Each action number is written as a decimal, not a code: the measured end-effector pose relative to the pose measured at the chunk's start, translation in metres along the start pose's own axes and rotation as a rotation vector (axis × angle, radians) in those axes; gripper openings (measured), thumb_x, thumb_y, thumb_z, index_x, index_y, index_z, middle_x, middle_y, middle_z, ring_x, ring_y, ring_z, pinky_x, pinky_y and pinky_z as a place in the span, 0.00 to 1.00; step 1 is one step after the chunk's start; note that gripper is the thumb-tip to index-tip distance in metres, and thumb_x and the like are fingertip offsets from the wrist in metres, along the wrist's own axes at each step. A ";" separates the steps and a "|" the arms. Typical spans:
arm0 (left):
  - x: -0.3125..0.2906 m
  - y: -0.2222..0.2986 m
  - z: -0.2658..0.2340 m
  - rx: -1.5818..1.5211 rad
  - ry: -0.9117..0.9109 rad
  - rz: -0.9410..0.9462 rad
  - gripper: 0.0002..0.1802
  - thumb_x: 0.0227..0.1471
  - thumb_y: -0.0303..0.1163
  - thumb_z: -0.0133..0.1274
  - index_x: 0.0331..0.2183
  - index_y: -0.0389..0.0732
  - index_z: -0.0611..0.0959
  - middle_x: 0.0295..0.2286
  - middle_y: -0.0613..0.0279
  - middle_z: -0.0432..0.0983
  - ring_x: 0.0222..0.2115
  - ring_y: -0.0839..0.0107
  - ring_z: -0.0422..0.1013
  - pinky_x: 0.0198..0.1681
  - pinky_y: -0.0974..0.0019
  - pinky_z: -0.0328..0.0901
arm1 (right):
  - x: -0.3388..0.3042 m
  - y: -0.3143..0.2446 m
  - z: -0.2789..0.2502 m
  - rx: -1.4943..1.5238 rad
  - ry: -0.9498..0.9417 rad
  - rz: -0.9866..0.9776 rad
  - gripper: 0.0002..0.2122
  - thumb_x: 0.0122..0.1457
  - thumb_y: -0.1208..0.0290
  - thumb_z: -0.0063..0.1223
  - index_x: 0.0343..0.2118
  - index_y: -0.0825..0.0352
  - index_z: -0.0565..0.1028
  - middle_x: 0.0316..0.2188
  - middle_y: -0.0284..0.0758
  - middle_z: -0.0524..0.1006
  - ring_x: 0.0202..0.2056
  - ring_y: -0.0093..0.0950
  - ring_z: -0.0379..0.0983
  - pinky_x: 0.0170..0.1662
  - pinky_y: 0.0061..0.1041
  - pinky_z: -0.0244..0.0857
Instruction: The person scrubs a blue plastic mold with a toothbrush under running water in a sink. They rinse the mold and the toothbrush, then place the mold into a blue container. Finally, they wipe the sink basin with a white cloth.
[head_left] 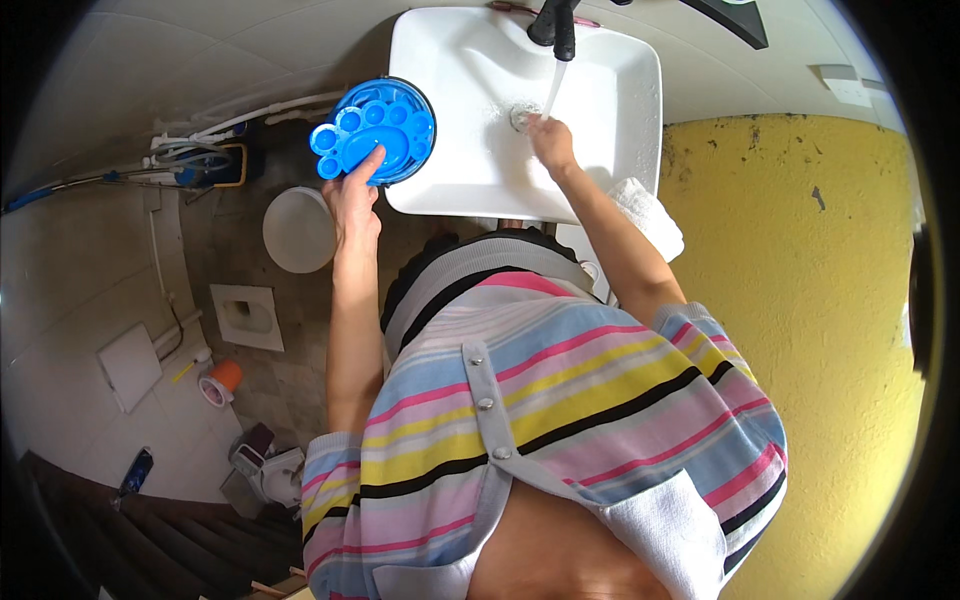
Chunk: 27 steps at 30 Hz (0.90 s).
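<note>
My left hand grips a blue paint palette with several round wells around an oval middle, the thumb lying on top. The palette sits over a round blue container with a dark rim, just left of the white sink. How far the fingers reach beneath is hidden. My right hand is inside the sink, beside the water stream and the drain. Its fingers are bunched together, pointing down toward the drain; anything between them is too small to make out.
Water runs from a black faucet at the sink's back. A white towel hangs on the sink's right edge. To the left are a white bucket, a squat toilet and an orange container. A yellow wall panel stands right.
</note>
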<state>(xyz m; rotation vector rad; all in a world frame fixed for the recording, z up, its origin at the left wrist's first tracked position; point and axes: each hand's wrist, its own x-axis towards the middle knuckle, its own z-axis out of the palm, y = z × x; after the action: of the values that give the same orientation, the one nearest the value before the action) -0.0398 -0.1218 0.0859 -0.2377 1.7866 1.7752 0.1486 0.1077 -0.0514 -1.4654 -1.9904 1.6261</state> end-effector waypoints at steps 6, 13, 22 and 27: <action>0.004 -0.001 0.001 -0.011 -0.002 -0.008 0.25 0.35 0.27 0.67 0.39 0.45 0.77 0.37 0.68 0.75 0.35 0.77 0.68 0.29 0.71 0.54 | 0.029 -0.022 0.010 1.371 -0.044 0.442 0.17 0.63 0.67 0.36 0.50 0.72 0.66 0.46 0.43 0.71 0.45 0.35 0.69 0.47 0.35 0.66; 0.000 0.010 0.013 -0.065 -0.052 0.011 0.22 0.38 0.23 0.65 0.38 0.45 0.75 0.33 0.70 0.74 0.19 0.86 0.60 0.16 0.78 0.46 | -0.001 -0.030 0.023 -0.144 -0.298 -0.034 0.18 0.58 0.70 0.42 0.52 0.65 0.69 0.53 0.41 0.69 0.53 0.43 0.66 0.53 0.37 0.62; -0.003 0.007 0.011 -0.057 -0.045 -0.011 0.23 0.37 0.24 0.66 0.39 0.43 0.77 0.37 0.67 0.74 0.28 0.81 0.66 0.21 0.77 0.50 | -0.018 0.001 0.009 -1.104 -0.045 -0.451 0.24 0.55 0.74 0.38 0.57 0.63 0.61 0.59 0.46 0.60 0.55 0.41 0.64 0.61 0.39 0.49; 0.000 0.005 0.009 -0.069 -0.050 -0.003 0.21 0.37 0.24 0.66 0.37 0.43 0.77 0.34 0.68 0.74 0.23 0.84 0.64 0.17 0.78 0.48 | -0.019 -0.020 0.013 -1.359 -0.235 -0.414 0.31 0.52 0.74 0.42 0.62 0.65 0.53 0.61 0.47 0.56 0.63 0.38 0.50 0.64 0.44 0.40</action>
<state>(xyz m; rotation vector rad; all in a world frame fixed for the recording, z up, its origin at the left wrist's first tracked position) -0.0397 -0.1123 0.0906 -0.2218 1.6914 1.8273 0.1386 0.0866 -0.0319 -0.8796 -3.4456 0.1109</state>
